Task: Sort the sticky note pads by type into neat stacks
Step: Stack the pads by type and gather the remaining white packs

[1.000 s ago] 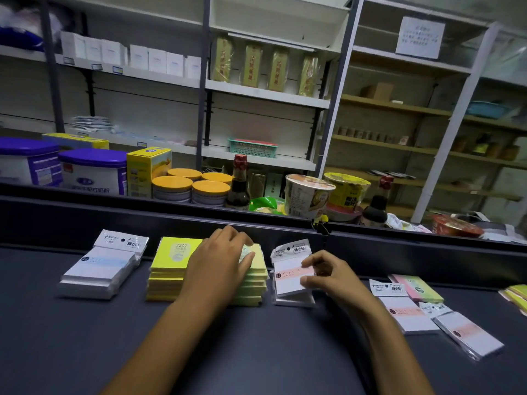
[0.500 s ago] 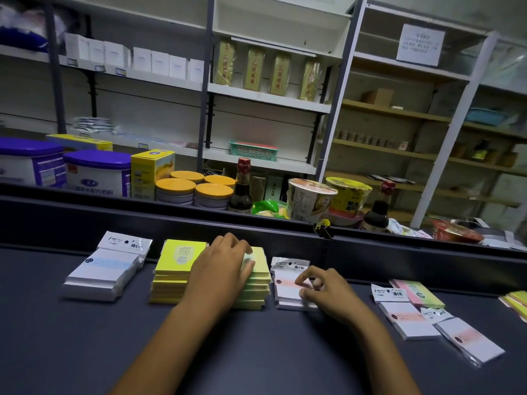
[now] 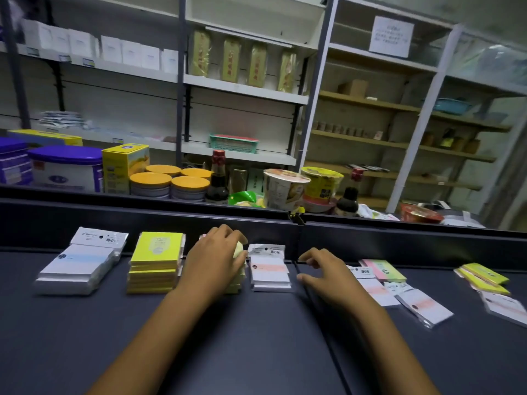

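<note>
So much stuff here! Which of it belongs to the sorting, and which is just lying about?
Part of the job:
- blue-striped stack
- yellow stack
- pale stack under the left hand
- pink-striped stack
- loose pads beyond the empty right hand

Just lying about:
- tubs
- sauce bottles
- noodle cups
- green basket

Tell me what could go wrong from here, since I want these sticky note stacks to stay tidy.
1. The left hand rests on a yellow stack pressed close beside the other yellow stack; a push might skew either.
2. The right hand hovers open beside the pink-label stack and could nudge it.
3. The loose pads on the right overlap, mixed by type, so a wrong one may be grabbed.
</note>
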